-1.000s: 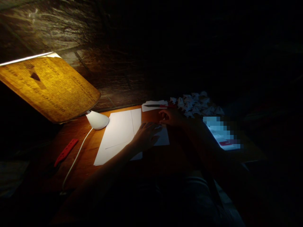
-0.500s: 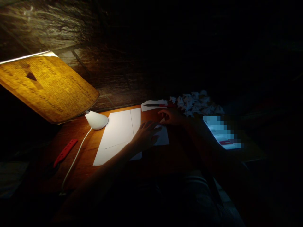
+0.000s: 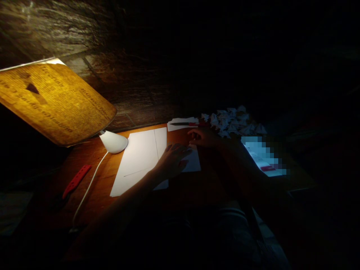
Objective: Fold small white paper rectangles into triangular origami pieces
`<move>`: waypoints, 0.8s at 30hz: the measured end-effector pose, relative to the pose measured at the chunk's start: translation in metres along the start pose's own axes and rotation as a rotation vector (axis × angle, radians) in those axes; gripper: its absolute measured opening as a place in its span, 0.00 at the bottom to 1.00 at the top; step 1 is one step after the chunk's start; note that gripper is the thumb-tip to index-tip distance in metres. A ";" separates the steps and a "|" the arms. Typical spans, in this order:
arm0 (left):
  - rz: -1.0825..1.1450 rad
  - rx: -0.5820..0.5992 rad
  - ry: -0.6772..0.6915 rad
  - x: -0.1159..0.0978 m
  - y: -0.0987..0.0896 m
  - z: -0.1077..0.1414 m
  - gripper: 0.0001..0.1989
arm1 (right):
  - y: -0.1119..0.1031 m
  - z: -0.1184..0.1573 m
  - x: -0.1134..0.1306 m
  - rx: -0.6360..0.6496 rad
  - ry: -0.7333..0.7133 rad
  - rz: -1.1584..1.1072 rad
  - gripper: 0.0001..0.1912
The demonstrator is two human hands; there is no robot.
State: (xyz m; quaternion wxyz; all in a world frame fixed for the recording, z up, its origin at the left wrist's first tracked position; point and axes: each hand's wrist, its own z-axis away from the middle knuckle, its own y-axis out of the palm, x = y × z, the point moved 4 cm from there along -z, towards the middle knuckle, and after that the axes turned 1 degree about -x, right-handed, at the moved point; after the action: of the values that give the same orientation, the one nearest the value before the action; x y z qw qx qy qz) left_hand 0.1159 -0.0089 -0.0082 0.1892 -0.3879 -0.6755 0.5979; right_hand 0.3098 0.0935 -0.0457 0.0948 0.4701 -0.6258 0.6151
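Over the right part of the white papers, my left hand point(image 3: 173, 159) lies flat with its fingers stretched toward the right. Its fingertips reach a smaller white sheet point(image 3: 194, 163) beside the large white paper point(image 3: 140, 155), which has thin dark lines across it. Just beyond, my right hand point(image 3: 202, 137) is curled, thumb and index finger bent toward each other over the small sheet's upper edge. Whether anything is between those fingers is too dark to tell. Several small folded white paper pieces point(image 3: 225, 120) are heaped behind my right hand.
A lamp with a printed yellow shade point(image 3: 59, 101) and white base point(image 3: 114, 142) stands at the left, its cord running forward. A red power strip point(image 3: 76, 180) lies near it. Behind the papers, a dark-bladed tool point(image 3: 181, 123) rests on paper. A lit screen point(image 3: 260, 157) glows at the right.
The small pale flap that showed between my right fingers is no longer visible there. My left hand is almost unmoved, and the whole view has shifted slightly.
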 end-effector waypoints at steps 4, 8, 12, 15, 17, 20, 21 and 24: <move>0.029 -0.001 -0.031 0.001 -0.001 0.000 0.25 | 0.000 0.001 0.002 -0.017 0.004 0.024 0.30; 0.044 -0.001 -0.031 0.003 -0.002 0.000 0.24 | -0.002 0.003 0.005 0.019 -0.039 0.060 0.38; 0.039 0.009 -0.024 0.003 -0.004 0.000 0.18 | -0.003 0.004 0.007 0.043 -0.037 0.090 0.40; 0.025 0.023 -0.025 0.002 -0.007 0.001 0.16 | -0.003 0.004 0.008 0.055 -0.042 0.092 0.41; 0.011 0.030 -0.019 0.003 -0.008 0.001 0.17 | -0.003 0.004 0.009 0.053 -0.049 0.087 0.40; -0.012 0.042 -0.007 0.005 -0.008 0.001 0.18 | -0.004 0.005 0.011 0.051 -0.053 0.079 0.39; -0.015 0.046 -0.003 0.006 -0.008 0.001 0.18 | -0.004 0.006 0.011 0.055 -0.052 0.081 0.38; -0.017 0.050 -0.002 0.010 -0.008 0.001 0.21 | -0.005 0.006 0.012 0.064 -0.036 0.096 0.38</move>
State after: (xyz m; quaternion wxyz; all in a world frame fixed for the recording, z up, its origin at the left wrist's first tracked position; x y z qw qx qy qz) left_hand 0.1058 -0.0018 -0.0029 0.2033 -0.3768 -0.6637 0.6133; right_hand 0.3094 0.0835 -0.0349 0.0387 0.4534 -0.6294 0.6299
